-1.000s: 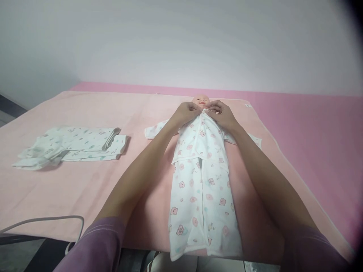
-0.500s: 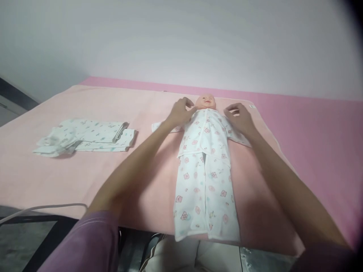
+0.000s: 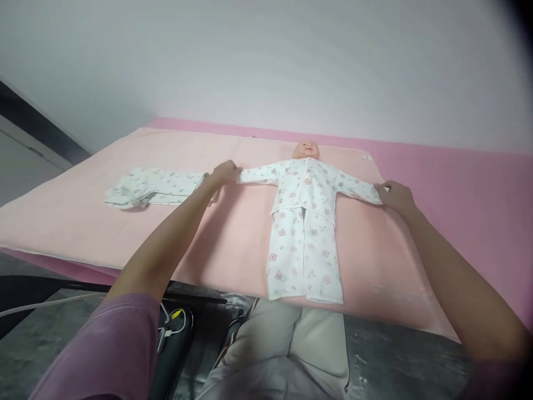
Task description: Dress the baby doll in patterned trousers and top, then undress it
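Pinching the left and right cuffs of the bear-print baby shirt: left hand and right hand, respectively.

Folded clothes crowd my left hand, but bare pink cloth between that forearm and the patterned trousers leaves passing room.

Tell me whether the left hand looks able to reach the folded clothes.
Probably yes: the left hand is near the folded clothes with nothing visible between, though it would first have to release the shirt sleeve.
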The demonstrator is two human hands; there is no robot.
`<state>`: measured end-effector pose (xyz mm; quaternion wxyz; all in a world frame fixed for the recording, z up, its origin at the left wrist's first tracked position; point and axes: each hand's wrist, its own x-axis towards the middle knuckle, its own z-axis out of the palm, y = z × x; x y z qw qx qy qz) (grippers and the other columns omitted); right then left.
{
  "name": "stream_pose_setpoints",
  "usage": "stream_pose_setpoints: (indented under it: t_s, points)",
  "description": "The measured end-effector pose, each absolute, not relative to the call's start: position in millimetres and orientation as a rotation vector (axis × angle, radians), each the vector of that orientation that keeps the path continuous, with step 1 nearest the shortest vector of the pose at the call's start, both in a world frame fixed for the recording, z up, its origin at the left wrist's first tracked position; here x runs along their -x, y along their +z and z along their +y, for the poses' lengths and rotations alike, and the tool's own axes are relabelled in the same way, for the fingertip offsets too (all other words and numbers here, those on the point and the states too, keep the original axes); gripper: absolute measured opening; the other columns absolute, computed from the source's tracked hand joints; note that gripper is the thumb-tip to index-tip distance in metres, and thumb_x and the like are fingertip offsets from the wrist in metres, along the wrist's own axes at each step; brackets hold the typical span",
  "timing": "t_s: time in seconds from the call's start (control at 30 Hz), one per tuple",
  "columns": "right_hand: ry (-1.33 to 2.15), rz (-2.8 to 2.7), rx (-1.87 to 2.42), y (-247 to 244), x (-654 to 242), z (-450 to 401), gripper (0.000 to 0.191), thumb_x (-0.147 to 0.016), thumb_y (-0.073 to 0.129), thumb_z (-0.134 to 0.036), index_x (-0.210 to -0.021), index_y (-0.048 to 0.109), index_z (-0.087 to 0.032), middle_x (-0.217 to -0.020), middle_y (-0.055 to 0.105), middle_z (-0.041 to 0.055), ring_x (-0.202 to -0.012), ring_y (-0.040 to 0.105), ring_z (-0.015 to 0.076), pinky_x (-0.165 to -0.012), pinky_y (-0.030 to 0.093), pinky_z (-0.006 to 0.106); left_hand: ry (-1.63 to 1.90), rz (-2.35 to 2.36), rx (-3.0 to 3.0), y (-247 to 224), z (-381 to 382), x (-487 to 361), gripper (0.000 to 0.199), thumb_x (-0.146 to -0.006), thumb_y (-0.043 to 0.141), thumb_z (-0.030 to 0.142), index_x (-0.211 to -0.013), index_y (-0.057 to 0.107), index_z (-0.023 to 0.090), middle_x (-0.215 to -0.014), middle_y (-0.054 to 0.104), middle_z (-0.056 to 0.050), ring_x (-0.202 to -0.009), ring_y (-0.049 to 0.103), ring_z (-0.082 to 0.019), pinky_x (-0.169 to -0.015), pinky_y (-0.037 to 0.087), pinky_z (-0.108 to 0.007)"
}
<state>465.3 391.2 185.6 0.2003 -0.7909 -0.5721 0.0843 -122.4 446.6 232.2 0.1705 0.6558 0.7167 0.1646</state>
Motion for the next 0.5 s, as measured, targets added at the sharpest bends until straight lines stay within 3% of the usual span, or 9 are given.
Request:
stream_pose_setpoints:
  t_s: [0.1, 0.2, 0.33, 0.43, 0.5]
  points:
    - [-0.010, -1.656, 2.125, 173.8, -454.5, 378.3, 0.051, -0.104, 0.056, -0.044, -0.132, 0.080, -0.007, -0.136, 0.074, 0.0305, -0.128, 0.063, 0.0414, -0.112, 0.050, 0.055, 0.642, 2.141, -1.917, 224.3, 443.0, 115.6, 0.051, -0.108, 0.065, 0.056, -0.136, 0.068, 0.013, -0.134, 0.072, -0.027, -0.127, 0.068, -0.043, -0.109, 0.054, -0.054]
    - [-0.055, -1.915, 1.851, 154.9, -434.4, 357.8, 0.072, -0.111, 0.043, -0.051, -0.164, 0.060, -0.006, -0.167, 0.059, 0.0284, -0.157, 0.051, 0.0433, -0.131, 0.042, 0.063, 0.727, 2.054, -2.095, 205.2, 430.8, 104.3, 0.065, -0.113, 0.051, 0.057, -0.156, 0.059, 0.010, -0.163, 0.057, -0.031, -0.154, 0.052, -0.047, -0.126, 0.044, -0.063]
    - [0.186, -2.094, 1.881, 140.8, -414.3, 335.5, 0.093, -0.114, 0.034, -0.064, -0.185, 0.023, -0.004, -0.192, 0.024, 0.0255, -0.179, 0.026, 0.0399, -0.145, 0.024, 0.064, 0.550, 1.844, -2.183, 184.0, 406.4, 88.4, 0.081, -0.116, 0.038, 0.061, -0.179, 0.036, 0.009, -0.185, 0.039, -0.026, -0.174, 0.032, -0.043, -0.143, 0.021, -0.065]
    - [0.149, -2.045, 1.932, 152.5, -400.0, 310.8, 0.096, -0.114, 0.035, -0.066, -0.186, 0.015, -0.005, -0.194, 0.012, 0.0269, -0.182, 0.014, 0.0457, -0.143, 0.014, 0.075, 0.638, 1.986, -2.101, 191.1, 371.5, 71.8, 0.091, -0.116, 0.041, 0.058, -0.182, 0.024, -0.002, -0.190, 0.021, -0.032, -0.180, 0.017, -0.046, -0.146, 0.008, -0.066]
    - [0.026, -1.992, 1.820, 169.1, -381.8, 276.9, 0.091, -0.116, 0.036, -0.066, -0.187, 0.018, -0.011, -0.194, 0.016, 0.0245, -0.181, 0.016, 0.0469, -0.141, 0.017, 0.080, 0.780, 1.988, -2.092, 200.1, 323.8, 58.9, 0.090, -0.115, 0.044, 0.062, -0.180, 0.030, 0.002, -0.190, 0.024, -0.031, -0.179, 0.019, -0.048, -0.144, 0.011, -0.070]
